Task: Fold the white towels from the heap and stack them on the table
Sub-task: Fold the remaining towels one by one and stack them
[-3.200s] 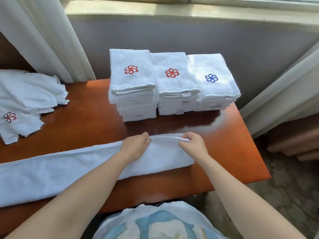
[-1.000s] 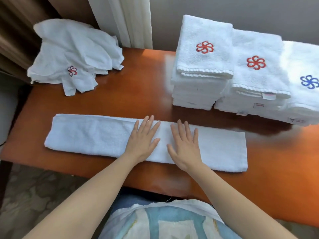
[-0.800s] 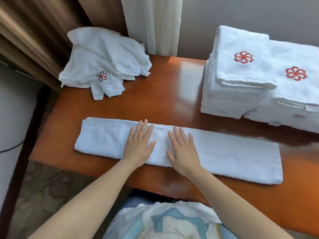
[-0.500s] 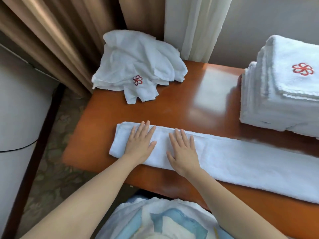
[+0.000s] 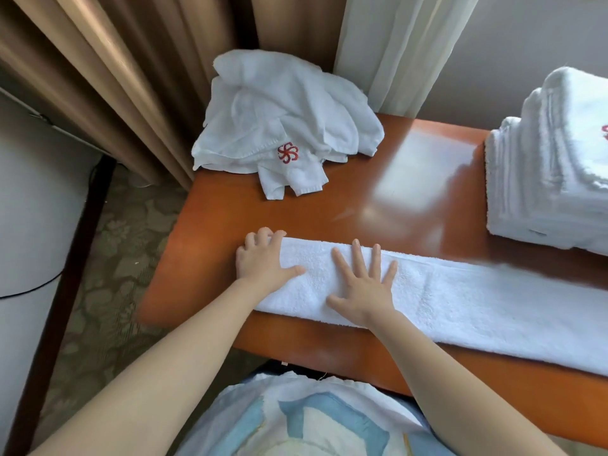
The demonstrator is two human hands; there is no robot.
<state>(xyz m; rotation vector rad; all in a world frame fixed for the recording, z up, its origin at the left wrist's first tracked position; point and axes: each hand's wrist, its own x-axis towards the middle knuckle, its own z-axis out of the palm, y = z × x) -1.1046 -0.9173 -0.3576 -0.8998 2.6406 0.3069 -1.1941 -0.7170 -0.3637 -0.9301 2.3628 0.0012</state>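
Okay, I see both hands on the long folded towel strip [image 5: 477, 304]. It lies flat across the lower middle of the frame, along the near side of the bench [image 5: 362, 192], and runs out past the right edge. Left hand [image 5: 263, 258] is at the strip's left end, fingers curled over the end edge, thumb laid on top, so it grips that end. Right hand [image 5: 365, 291] is just to the right of it, palm down, fingers straight and spread, pressing flat on the strip and grasping nothing. Heap [image 5: 283, 116] of unfolded white towels sits upper centre, at the bench's far left corner, with a red pinwheel logo [image 5: 288, 153] on its front. It is well apart from the strip. Stack [image 5: 546, 179] of folded white towels is at the right edge of the frame, partly cut off, with bare bench between it and the strip. Brown curtain [image 5: 131, 77] fills the upper left. White curtain [image 5: 394, 44] hangs behind the heap. Patterned carpet [image 5: 125, 264] is on the left.
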